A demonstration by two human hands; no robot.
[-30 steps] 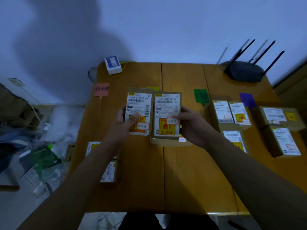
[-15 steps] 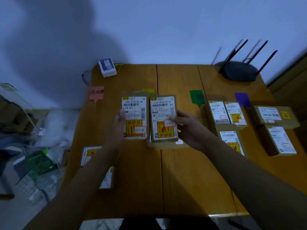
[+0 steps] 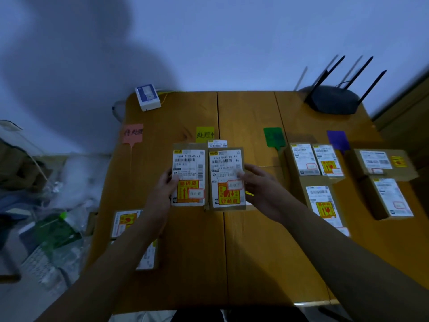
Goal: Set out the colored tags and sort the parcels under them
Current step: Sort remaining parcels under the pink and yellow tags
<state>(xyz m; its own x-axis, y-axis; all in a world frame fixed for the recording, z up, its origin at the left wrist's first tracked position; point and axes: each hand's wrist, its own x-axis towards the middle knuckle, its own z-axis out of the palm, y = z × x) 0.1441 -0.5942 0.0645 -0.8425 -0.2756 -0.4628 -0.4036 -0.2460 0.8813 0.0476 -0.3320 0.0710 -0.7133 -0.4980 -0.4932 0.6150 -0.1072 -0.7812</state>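
Brown cardboard parcels are sitting side by side under the yellow tag (image 3: pixel 204 134), one in each hand: the left hand (image 3: pixel 166 190) is gripping the left parcel (image 3: pixel 190 174) by its left edge, thumb over the label, and the right hand (image 3: pixel 260 185) is pinching the right parcel (image 3: pixel 227 178) at its right edge, thumb resting on the label face. The two boxes are touching along their inner edges, and a third label is peeking out just behind them at the top. Four tags are lying across the wooden table (image 3: pixel 250 252) — pink tag (image 3: pixel 132 133) at the left, yellow, green tag (image 3: pixel 274 137), purple tag (image 3: pixel 337 139) — with parcels already stacked below green and purple, and nothing directly below pink. To do this step well, I judge the small red-bordered sticker on each label should be read before letting go, and each box should then be kept in a straight column beneath its matching tag so that groups are not merging. Uncertain points — the stickers' handwriting is too blurred to read, so I cannot tell whether both boxes belong under yellow; whether they are resting on the table or on a box beneath is unclear; two more parcels near the table's left edge are partly covered by the left forearm.
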